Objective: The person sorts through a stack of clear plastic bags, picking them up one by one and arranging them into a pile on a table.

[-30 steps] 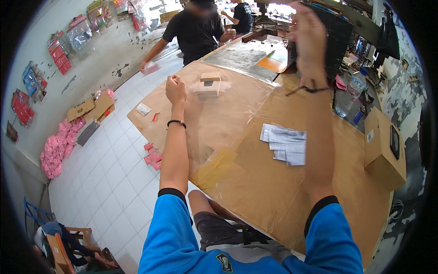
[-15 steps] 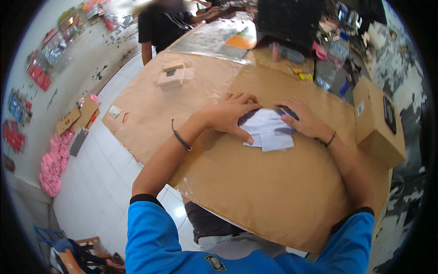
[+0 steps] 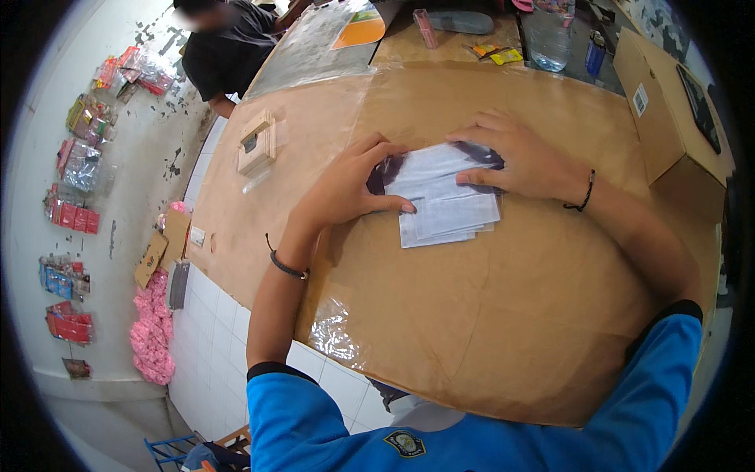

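Observation:
A loose stack of flat white packets with dark purple-black ends (image 3: 445, 193) lies on the brown-covered table in front of me. Several of its lower edges stick out unevenly toward me. Around its left end curve the fingers of my left hand (image 3: 346, 182), its thumb pressed along the near left side. My right hand (image 3: 525, 157) grips the far right corner, fingers behind and thumb lying on top. The undersides of the packets and some fingertips are hidden.
A stack of small cards or boxes (image 3: 256, 148) sits at the table's left. On the right stands a cardboard box (image 3: 659, 102) with a black phone-like object (image 3: 698, 110). A plastic bottle (image 3: 550, 38) and yellow wrappers (image 3: 503, 57) lie at the back. A co-worker (image 3: 228, 51) is far left.
The view has tilted and shifted, so the table appears nearer. My hands stay at the packets' sides, and the lower packets now look more fanned out.

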`<state>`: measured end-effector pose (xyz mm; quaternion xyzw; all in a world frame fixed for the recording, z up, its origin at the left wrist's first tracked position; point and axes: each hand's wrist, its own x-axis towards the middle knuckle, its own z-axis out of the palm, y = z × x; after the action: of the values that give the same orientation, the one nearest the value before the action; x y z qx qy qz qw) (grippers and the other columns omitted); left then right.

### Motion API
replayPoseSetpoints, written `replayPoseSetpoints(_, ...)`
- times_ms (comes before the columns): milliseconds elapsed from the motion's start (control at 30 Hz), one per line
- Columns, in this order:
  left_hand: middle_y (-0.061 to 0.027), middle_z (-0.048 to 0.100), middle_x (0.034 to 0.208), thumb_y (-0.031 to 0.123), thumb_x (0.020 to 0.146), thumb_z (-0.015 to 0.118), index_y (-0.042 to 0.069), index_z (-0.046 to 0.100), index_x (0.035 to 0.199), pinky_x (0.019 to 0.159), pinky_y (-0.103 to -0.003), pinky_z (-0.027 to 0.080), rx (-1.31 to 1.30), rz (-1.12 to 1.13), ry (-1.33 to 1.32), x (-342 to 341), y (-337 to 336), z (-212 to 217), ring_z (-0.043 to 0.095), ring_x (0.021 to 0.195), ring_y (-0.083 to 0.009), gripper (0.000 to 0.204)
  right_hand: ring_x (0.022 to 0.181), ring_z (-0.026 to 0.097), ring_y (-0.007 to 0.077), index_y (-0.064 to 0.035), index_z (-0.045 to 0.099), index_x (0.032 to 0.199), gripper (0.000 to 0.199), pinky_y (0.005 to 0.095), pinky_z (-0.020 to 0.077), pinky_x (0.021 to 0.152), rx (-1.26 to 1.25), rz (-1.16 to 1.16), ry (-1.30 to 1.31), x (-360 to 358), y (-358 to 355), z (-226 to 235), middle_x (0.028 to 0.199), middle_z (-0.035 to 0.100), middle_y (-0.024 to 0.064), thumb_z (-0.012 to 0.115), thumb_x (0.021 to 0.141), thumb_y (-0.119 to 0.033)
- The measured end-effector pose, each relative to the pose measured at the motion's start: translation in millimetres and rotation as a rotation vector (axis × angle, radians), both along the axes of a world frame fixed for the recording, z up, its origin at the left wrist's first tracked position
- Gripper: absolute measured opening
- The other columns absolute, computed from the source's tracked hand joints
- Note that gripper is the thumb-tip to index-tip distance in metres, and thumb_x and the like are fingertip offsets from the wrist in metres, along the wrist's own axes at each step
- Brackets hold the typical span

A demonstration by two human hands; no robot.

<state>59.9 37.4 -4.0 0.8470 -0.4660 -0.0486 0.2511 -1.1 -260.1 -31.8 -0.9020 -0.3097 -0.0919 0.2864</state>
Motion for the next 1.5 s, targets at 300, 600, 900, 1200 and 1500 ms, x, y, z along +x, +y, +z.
replayPoseSetpoints(300,-0.0124,0.061,0.101,0.049,0.072,0.090,0.001,0.063,0.109,0.085,-0.038,0.051,0.041,0.018,0.007,-3,-1,3,0.061,0.096,-0.0308,0.067,0.101,0.061,0.0281,-0.0033,0.071,0.114,0.045,0.0389,0.0481,0.092,0.110,-0.030,0.043,2,1,1,0.107,0.069,0.0099,0.080,0.087,-0.039)
replayPoseSetpoints(600,-0.0108,0.061,0.098,0.049,0.070,0.092,0.003,0.060,0.104,0.077,-0.035,0.050,0.017,-0.007,-0.055,-3,0,1,0.060,0.088,-0.0252,0.065,0.086,0.062,0.0171,-0.0036,0.072,0.096,0.023,0.0310,0.0498,0.077,0.208,-0.045,0.077,6,-2,3,0.093,0.072,0.0055,0.082,0.087,-0.022)
replayPoseSetpoints(900,-0.0182,0.062,0.095,0.057,0.078,0.083,-0.002,0.058,0.099,0.075,-0.041,0.051,0.066,-0.059,0.008,-9,0,10,0.062,0.085,-0.0339,0.067,0.072,0.061,0.0077,-0.0035,0.073,0.100,0.013,0.0243,0.0488,0.067,0.271,-0.153,0.265,2,7,14,0.082,0.071,0.0006,0.076,0.093,-0.014)
replayPoseSetpoints(1200,-0.0164,0.065,0.091,0.055,0.073,0.087,0.001,0.060,0.097,0.073,-0.039,0.052,0.129,0.019,0.051,1,13,12,0.065,0.083,-0.0316,0.065,0.123,0.057,0.0250,-0.0062,0.051,0.146,0.086,0.0375,0.0433,0.105,0.094,0.059,0.181,6,-13,5,0.133,0.061,0.0131,0.080,0.082,-0.056)
replayPoseSetpoints(1500,-0.0119,0.061,0.109,0.045,0.069,0.092,0.002,0.062,0.123,0.090,-0.038,0.049,0.117,-0.094,0.008,16,44,14,0.059,0.103,-0.0290,0.076,0.133,0.045,0.0350,-0.0076,0.048,0.149,0.107,0.0445,0.0332,0.115,-0.144,0.223,0.071,10,-11,19,0.144,0.051,0.0164,0.090,0.064,-0.057)
